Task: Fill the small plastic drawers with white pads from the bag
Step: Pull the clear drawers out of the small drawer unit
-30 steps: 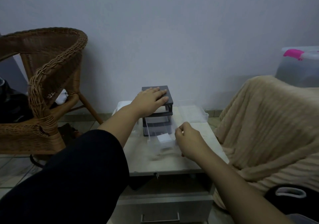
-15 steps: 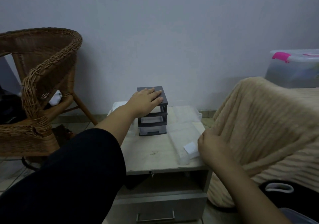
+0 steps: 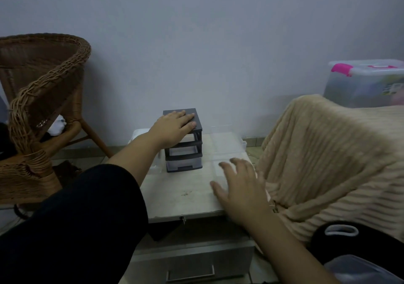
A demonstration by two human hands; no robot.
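Observation:
A small dark grey drawer unit (image 3: 184,146) stands at the back middle of the pale table (image 3: 179,194). Its bottom clear drawer (image 3: 184,165) is in place; the slots above look open. My left hand (image 3: 172,128) lies flat on the unit's top. My right hand (image 3: 239,185) hovers over the table's right side, fingers spread and holding nothing. A clear loose drawer (image 3: 227,145) lies on the table behind it. Another faint clear drawer edge (image 3: 216,168) shows at my fingertips; the hand hides the rest. A white bag (image 3: 137,133) peeks out behind my left forearm.
A wicker chair (image 3: 41,113) stands to the left. A beige ribbed blanket (image 3: 332,163) covers furniture against the table's right edge, with a clear storage box with pink latches (image 3: 365,82) behind it. A black bag with a white handle (image 3: 341,233) sits at lower right. The table has a drawer (image 3: 190,270) below.
My right hand carried the clear drawer with a white pad from the unit to the table's right front, let it go, and now hovers open above it. The left hand stayed put.

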